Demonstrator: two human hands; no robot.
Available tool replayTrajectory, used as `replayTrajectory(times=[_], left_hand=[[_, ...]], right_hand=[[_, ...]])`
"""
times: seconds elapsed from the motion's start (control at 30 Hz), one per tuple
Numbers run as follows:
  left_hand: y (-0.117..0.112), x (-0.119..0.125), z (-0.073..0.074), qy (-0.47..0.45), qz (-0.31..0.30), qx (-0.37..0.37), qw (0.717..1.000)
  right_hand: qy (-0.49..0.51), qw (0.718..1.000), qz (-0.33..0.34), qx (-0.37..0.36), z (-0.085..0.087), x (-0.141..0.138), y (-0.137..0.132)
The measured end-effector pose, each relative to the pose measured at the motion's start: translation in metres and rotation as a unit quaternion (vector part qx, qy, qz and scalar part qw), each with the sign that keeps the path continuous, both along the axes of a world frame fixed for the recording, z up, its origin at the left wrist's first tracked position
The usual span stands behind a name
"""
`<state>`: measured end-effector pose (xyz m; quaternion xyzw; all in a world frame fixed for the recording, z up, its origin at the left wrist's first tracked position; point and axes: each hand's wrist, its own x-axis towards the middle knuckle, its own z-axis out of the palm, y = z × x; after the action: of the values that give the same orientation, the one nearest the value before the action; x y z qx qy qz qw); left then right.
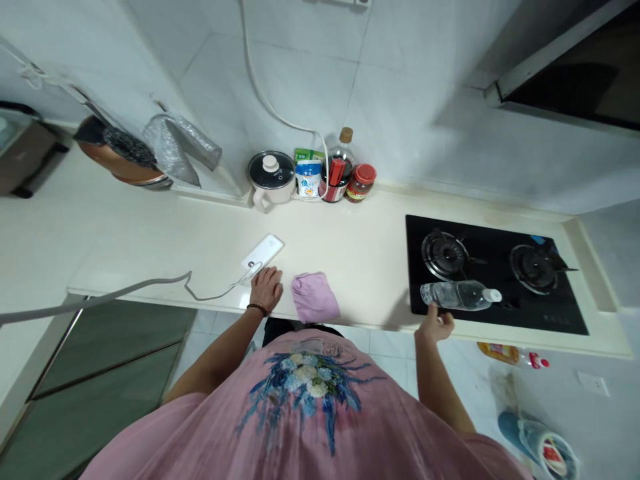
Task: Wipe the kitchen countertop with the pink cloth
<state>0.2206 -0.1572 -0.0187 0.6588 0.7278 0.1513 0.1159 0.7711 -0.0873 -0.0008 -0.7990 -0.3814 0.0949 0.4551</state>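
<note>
resting at the tabletop's (370, 240) front edge, your left hand (267, 291) lies loosely spread, nothing visible in it; mind the cable (216, 297) and white device (263, 251) beside it. next comes the pink cloth (315, 297), at that edge. your right hand (434, 325) meets the clear bottle (457, 295) near its base, over the stove's (530, 316) front edge; i can't tell if it's gripping. a mid-body hold would steady it better.

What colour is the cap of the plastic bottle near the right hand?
The bottle cap is white; head view shows it.
</note>
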Motion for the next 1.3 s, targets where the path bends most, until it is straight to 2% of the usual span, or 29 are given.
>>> replayTrajectory(times=[0.03, 0.07, 0.1, 0.13, 0.17, 0.2, 0.27, 0.3, 0.33, 0.37, 0.4, 0.43, 0.5, 0.57, 0.6, 0.67, 0.7, 0.77, 0.83, 0.9, 0.93, 1.0, 1.07, 1.13, 1.17, 1.23, 1.3], left_hand=[[0.000, 0.000, 0.000, -0.002, -0.002, 0.001, 1.000], [0.000, 0.000, 0.000, -0.005, -0.005, 0.002, 1.000], [0.000, 0.000, 0.001, -0.008, -0.006, 0.004, 1.000], [0.000, -0.001, 0.001, -0.010, -0.006, 0.005, 1.000], [0.000, -0.001, 0.001, -0.012, -0.005, 0.007, 1.000], [0.000, -0.001, 0.001, -0.013, -0.005, 0.009, 1.000], [-0.001, -0.001, 0.001, -0.015, -0.007, 0.009, 1.000], [-0.001, -0.001, 0.001, -0.016, -0.007, 0.009, 1.000], [-0.001, -0.001, 0.002, -0.017, -0.007, 0.008, 1.000], [-0.001, -0.001, 0.002, -0.016, -0.007, 0.008, 1.000], [-0.001, -0.001, 0.002, -0.016, -0.007, 0.009, 1.000], [-0.001, -0.001, 0.002, -0.016, -0.007, 0.010, 1.000], [-0.001, -0.001, 0.003, -0.017, -0.008, 0.015, 1.000], [-0.001, -0.001, 0.004, -0.019, -0.010, 0.019, 1.000], [-0.001, -0.001, 0.004, -0.020, -0.010, 0.019, 1.000], [-0.001, -0.001, 0.004, -0.021, -0.012, 0.019, 1.000], [-0.001, -0.001, 0.005, -0.021, -0.013, 0.019, 1.000], [-0.001, -0.001, 0.005, -0.021, -0.012, 0.017, 1.000], [-0.002, 0.000, 0.004, -0.019, -0.010, 0.017, 1.000], [-0.002, 0.000, 0.004, -0.017, -0.009, 0.017, 1.000], [-0.002, 0.000, 0.003, -0.016, -0.009, 0.018, 1.000], [-0.002, 0.000, 0.003, -0.014, -0.009, 0.017, 1.000], [-0.002, -0.001, 0.003, -0.013, -0.010, 0.015, 1.000], [-0.002, -0.001, 0.002, -0.010, -0.013, 0.011, 1.000], [-0.002, -0.001, 0.002, -0.008, -0.014, 0.010, 1.000], [-0.003, -0.002, 0.002, -0.006, -0.016, 0.009, 1.000], [-0.003, -0.002, 0.002, -0.007, -0.015, 0.010, 1.000]], right_hand=[[0.026, 0.999, -0.006, -0.027, -0.005, -0.026, -0.010], [0.035, 0.998, 0.020, -0.040, -0.009, -0.055, -0.020], [0.037, 0.995, 0.074, -0.051, -0.012, -0.089, -0.028], [0.017, 0.980, 0.186, -0.070, -0.015, -0.124, -0.034], [-0.022, 0.946, 0.313, -0.087, -0.015, -0.160, -0.039], [-0.074, 0.894, 0.429, -0.107, -0.015, -0.194, -0.042], [-0.177, 0.759, 0.610, -0.146, -0.011, -0.250, -0.042], [-0.220, 0.696, 0.665, -0.157, -0.009, -0.269, -0.038], [-0.253, 0.651, 0.696, -0.167, -0.007, -0.280, -0.032], [-0.278, 0.632, 0.702, -0.176, -0.006, -0.284, -0.023], [-0.297, 0.636, 0.687, -0.188, -0.005, -0.279, -0.013], [-0.312, 0.659, 0.653, -0.206, -0.004, -0.268, 0.000], [-0.332, 0.735, 0.535, -0.252, -0.003, -0.230, 0.030], [-0.335, 0.811, 0.382, -0.290, 0.001, -0.187, 0.063], [-0.332, 0.839, 0.315, -0.295, 0.004, -0.169, 0.080], [-0.339, 0.856, 0.280, -0.274, 0.009, -0.150, 0.110], [-0.343, 0.857, 0.284, -0.261, 0.010, -0.151, 0.122], [-0.351, 0.849, 0.311, -0.243, 0.008, -0.174, 0.139], [-0.353, 0.841, 0.333, -0.240, 0.000, -0.222, 0.145], [-0.352, 0.823, 0.374, -0.241, -0.009, -0.284, 0.139], [-0.350, 0.798, 0.422, -0.251, -0.012, -0.315, 0.133], [-0.333, 0.729, 0.547, -0.242, -0.018, -0.370, 0.118], [-0.319, 0.683, 0.619, -0.219, -0.020, -0.399, 0.105], [-0.320, 0.666, 0.645, -0.197, -0.020, -0.395, 0.103], [-0.328, 0.673, 0.635, -0.189, -0.020, -0.381, 0.106], [-0.356, 0.715, 0.575, -0.178, -0.020, -0.338, 0.121], [-0.384, 0.779, 0.468, -0.163, -0.018, -0.292, 0.139]])
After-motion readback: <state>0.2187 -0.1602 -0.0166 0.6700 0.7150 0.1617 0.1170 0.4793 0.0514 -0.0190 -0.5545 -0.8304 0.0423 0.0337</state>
